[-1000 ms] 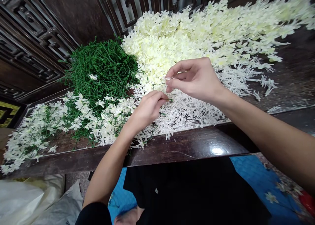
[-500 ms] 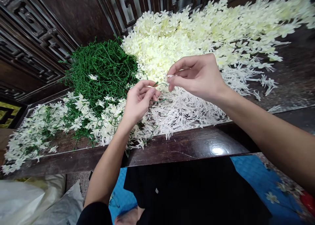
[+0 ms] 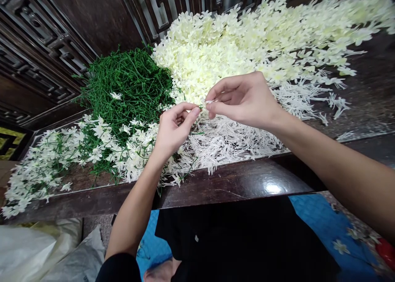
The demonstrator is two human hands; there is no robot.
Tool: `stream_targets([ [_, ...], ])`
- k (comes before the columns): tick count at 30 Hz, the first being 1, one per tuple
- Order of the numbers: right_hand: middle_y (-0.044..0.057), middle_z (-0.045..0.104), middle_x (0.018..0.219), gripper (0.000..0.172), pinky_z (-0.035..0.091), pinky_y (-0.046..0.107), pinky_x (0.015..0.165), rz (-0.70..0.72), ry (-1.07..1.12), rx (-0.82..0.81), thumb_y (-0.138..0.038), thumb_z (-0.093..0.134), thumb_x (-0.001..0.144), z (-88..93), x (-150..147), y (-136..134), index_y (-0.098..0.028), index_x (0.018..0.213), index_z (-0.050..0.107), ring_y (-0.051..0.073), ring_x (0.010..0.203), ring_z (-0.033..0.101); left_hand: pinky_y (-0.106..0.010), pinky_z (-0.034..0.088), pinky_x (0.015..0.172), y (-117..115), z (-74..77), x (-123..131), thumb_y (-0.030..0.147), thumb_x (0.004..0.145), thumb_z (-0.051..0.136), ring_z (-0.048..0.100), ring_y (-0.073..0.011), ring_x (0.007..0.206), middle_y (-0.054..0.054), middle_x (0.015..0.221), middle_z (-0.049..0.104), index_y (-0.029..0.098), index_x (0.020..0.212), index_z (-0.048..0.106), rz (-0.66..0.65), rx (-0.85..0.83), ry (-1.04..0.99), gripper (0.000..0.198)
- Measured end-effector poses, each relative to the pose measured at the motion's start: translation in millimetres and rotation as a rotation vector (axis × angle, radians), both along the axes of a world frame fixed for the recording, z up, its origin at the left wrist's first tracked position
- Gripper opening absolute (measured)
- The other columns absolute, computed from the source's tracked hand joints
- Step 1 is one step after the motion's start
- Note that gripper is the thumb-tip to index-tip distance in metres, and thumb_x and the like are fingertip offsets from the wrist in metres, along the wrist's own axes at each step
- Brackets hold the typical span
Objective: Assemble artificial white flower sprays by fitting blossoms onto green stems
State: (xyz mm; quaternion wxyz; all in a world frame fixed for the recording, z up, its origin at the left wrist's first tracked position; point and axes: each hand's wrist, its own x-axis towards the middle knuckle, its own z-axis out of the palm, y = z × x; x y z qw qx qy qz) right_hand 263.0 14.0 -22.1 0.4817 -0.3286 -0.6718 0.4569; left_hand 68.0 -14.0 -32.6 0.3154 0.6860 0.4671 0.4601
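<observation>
My left hand (image 3: 173, 127) is closed in a pinch on a thin green plastic stem (image 3: 200, 106), most of it hidden by the fingers. Close by on the right, my right hand (image 3: 248, 99) pinches a small white piece (image 3: 209, 102) between thumb and forefinger; it looks like an artificial flower's stamen, though it is tiny. The stem tip and the white piece nearly meet. Beneath the hands lie a heap of white stamens (image 3: 234, 138) and a pile of pale cream flower heads (image 3: 212, 64). A tangle of green stems (image 3: 123, 84) is left of them.
White flowers on green stems (image 3: 46, 162) spread along the left of the dark wooden bench (image 3: 234, 181). A carved wooden back (image 3: 92, 18) rises behind. Pale sacks (image 3: 27, 245) stand at lower left, and a blue mat (image 3: 321, 220) covers part of the floor.
My hands have come closer together. The right hand has moved slightly left with the white piece, and the left thumb has closed up against the forefinger at the stem.
</observation>
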Motion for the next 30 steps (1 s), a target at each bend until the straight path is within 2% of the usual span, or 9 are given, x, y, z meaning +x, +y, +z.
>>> stream_targets([
  [7,0.003,0.073,0.071,0.02,0.068,0.04,0.066,0.007,-0.06,-0.016,-0.026,0.091,0.077,1.8,0.9,-1.8,-0.024,0.075,0.072,0.022,0.065,0.074,-0.022,0.033,0.05,0.2,0.4,-0.8,0.039,0.088,0.075,0.042,-0.0084,0.055,0.004,0.061,0.051,0.018,0.081,0.072,0.008,0.021,0.017,0.023],
  [11,0.004,0.074,0.075,0.015,0.067,0.044,0.068,0.03,-0.077,-0.023,-0.02,0.088,0.078,1.9,1.6,-2.9,-0.025,0.076,0.074,0.023,0.066,0.072,-0.022,0.04,0.054,-0.1,-1.4,-0.8,0.029,0.092,0.068,0.05,-0.0081,0.058,0.002,0.067,0.061,0.018,0.081,0.069,-0.018,0.043,0.039,0.015],
  [14,0.004,0.076,0.08,0.015,0.067,0.047,0.077,0.026,-0.068,-0.002,-0.016,0.086,0.077,0.9,1.7,-2.1,-0.027,0.076,0.076,0.025,0.073,0.073,-0.023,0.049,0.062,-1.2,-2.6,-1.3,0.026,0.094,0.065,0.062,-0.0092,0.063,0.0,0.073,0.071,0.019,0.085,0.068,-0.045,0.053,0.05,0.012],
  [17,0.004,0.078,0.083,0.016,0.067,0.047,0.082,0.034,-0.038,0.039,-0.013,0.084,0.077,0.0,2.0,-0.6,-0.027,0.075,0.076,0.025,0.079,0.074,-0.024,0.053,0.066,-2.4,-4.0,-2.8,0.025,0.097,0.064,0.069,-0.0107,0.067,-0.001,0.074,0.075,0.019,0.091,0.069,-0.033,0.11,0.107,0.01],
  [23,0.001,0.079,0.088,0.013,0.067,0.043,0.084,0.02,-0.047,0.093,-0.017,0.083,0.075,-1.0,3.2,1.0,-0.028,0.08,0.076,0.023,0.082,0.073,-0.025,0.054,0.065,-3.4,-5.9,-4.4,0.025,0.1,0.062,0.069,-0.0106,0.064,0.001,0.073,0.075,0.019,0.092,0.07,0.01,0.252,0.24,0.013],
  [30,0.002,0.079,0.089,0.014,0.067,0.041,0.085,-0.016,-0.057,0.117,-0.017,0.083,0.075,-2.2,2.5,1.0,-0.027,0.08,0.074,0.022,0.08,0.072,-0.024,0.059,0.068,-6.4,-3.1,-2.5,0.022,0.1,0.061,0.078,-0.0123,0.071,-0.002,0.08,0.08,0.018,0.092,0.069,-0.011,0.267,0.234,0.012],
])
